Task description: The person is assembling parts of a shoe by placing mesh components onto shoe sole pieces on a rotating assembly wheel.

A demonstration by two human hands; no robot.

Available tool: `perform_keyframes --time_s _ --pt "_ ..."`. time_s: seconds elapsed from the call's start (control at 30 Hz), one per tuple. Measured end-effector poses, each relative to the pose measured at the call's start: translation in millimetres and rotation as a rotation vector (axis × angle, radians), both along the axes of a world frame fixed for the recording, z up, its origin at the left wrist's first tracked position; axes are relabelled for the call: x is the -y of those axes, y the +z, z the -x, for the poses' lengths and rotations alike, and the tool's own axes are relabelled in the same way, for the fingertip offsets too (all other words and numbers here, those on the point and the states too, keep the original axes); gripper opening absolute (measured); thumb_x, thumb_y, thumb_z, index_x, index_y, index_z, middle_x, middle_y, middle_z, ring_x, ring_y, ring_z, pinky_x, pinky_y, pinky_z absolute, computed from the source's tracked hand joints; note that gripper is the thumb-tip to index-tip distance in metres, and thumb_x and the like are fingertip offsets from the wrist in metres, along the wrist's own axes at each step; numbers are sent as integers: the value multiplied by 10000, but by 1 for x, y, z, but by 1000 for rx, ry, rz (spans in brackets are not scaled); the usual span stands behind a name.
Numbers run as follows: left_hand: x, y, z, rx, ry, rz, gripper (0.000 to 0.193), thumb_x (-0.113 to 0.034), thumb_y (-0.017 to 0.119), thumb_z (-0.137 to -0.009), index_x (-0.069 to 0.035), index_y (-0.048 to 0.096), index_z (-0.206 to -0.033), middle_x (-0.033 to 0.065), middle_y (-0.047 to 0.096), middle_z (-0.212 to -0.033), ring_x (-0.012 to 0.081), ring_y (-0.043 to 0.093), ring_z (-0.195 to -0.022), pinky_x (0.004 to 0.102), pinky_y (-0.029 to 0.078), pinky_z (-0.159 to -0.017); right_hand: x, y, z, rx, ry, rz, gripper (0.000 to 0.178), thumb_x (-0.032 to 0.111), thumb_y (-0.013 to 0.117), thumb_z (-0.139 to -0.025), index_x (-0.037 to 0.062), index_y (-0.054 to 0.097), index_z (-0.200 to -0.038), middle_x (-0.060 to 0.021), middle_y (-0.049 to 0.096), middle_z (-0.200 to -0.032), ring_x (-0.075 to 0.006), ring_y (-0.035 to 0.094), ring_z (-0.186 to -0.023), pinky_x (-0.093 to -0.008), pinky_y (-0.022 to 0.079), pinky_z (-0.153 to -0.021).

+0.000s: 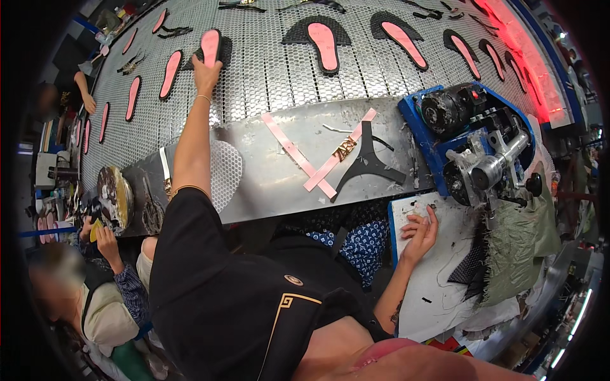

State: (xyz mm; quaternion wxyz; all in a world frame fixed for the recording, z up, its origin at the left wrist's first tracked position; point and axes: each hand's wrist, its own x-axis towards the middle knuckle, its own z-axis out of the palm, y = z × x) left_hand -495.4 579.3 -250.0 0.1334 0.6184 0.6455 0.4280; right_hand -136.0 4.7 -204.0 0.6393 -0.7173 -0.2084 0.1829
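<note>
My left hand point(206, 73) reaches far forward over the wire-mesh conveyor belt point(267, 70). Its fingers and thumb grip the near end of a pink insole with a black rim point(211, 46); dark textured material lies behind it. My right hand point(419, 235) rests palm up with fingers apart over a white board point(438, 273), holding nothing. Between the two, on a metal bench point(254, 184), pink straps point(289, 149) lie crossed, one with a gold letter ornament point(345, 149). Beside them is a black three-armed piece point(370, 162).
More pink insoles point(324, 44) lie along the belt, some on dark mesh pieces. A blue machine with rollers point(489, 140) stands at the bench's right end. A round, glue-smeared container point(115, 197) sits at the left. Co-workers are at the left; one holds something yellow point(96, 230).
</note>
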Motion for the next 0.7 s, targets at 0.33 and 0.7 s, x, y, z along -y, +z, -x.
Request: perform_keyframes --time_s 0.33,0.7 --pt "16 19 -83 276 -99 81 1011 -273 744 -679 76 174 -1438 268 519 -1305 389 524 -1184 388 402 -1022 -3 2 1 9 -1 27 338 147 425 -1008 -5 480 -1304 -134 652 -863 -82 559 -540 -179 418 -442" --pt "21 -10 -47 -442 -337 62 888 -391 790 -665 116 431 -1300 327 514 -1273 430 507 -1193 434 412 -1011 13 -1 -4 -41 -15 -58 344 163 495 -985 46 503 -1308 -93 674 -877 -66 544 -562 -193 441 -486"
